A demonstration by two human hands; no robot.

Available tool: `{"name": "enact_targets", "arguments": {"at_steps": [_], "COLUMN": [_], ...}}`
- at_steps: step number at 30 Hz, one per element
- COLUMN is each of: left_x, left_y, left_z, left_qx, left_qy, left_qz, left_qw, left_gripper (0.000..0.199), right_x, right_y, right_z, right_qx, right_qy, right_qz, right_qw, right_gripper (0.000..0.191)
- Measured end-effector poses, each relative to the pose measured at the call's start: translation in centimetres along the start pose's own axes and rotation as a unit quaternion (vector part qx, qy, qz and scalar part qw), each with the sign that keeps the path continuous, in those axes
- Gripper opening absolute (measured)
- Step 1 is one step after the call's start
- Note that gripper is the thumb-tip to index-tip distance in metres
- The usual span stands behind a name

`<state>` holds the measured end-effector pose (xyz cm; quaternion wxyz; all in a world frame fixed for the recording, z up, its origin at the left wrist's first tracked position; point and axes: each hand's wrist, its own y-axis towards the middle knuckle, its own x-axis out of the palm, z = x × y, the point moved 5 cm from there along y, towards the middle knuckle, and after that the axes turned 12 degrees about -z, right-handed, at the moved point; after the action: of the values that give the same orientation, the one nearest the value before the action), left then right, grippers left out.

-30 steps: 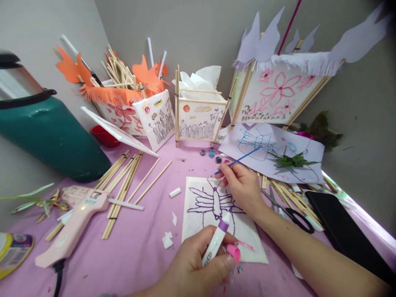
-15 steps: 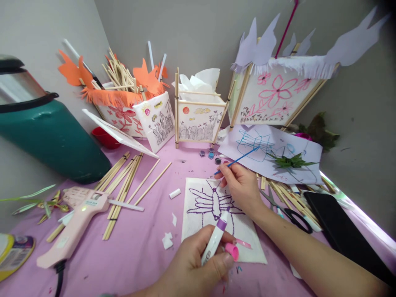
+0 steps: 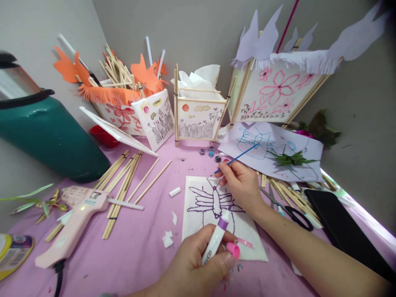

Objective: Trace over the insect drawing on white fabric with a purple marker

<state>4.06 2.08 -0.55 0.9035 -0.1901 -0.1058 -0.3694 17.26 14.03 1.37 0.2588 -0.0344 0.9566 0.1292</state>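
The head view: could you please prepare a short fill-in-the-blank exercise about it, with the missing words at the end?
The thin stick in the right hand is ____ in colour.
The marker in the left hand has a ____ band below its tip.
The scissors lie nearer to the ____ hand than to the other.
The glue gun has a pale ____ body.

Missing words: blue; purple; right; pink.

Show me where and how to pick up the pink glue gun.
Take the glue gun by its handle, probably best from its right, where the cloth leaves finger room. It seems to lie on its side, the handle slanting toward the near left, while the glue stick at its back reaches over wooden sticks. Stay off the barrel: the lit light suggests heat. Mind the cord.
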Motion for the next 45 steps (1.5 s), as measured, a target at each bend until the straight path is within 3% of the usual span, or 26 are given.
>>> {"name": "enact_targets", "arguments": {"at_steps": [45], "left_x": [0.01], "left_y": [0.23], "left_z": [-0.12], "left_qx": [-0.003], "left_qy": [-0.018], "left_qz": [0.008], "left_qw": [1.000], "left_gripper": [0.031], "right_x": [0.01], "right_y": [0.01], "right_z": [-0.24], "right_qx": [-0.016], "right_qy": [-0.027], "right_qz": [0.020], "right_qw": [0.999], "right_gripper": [0.031]}}
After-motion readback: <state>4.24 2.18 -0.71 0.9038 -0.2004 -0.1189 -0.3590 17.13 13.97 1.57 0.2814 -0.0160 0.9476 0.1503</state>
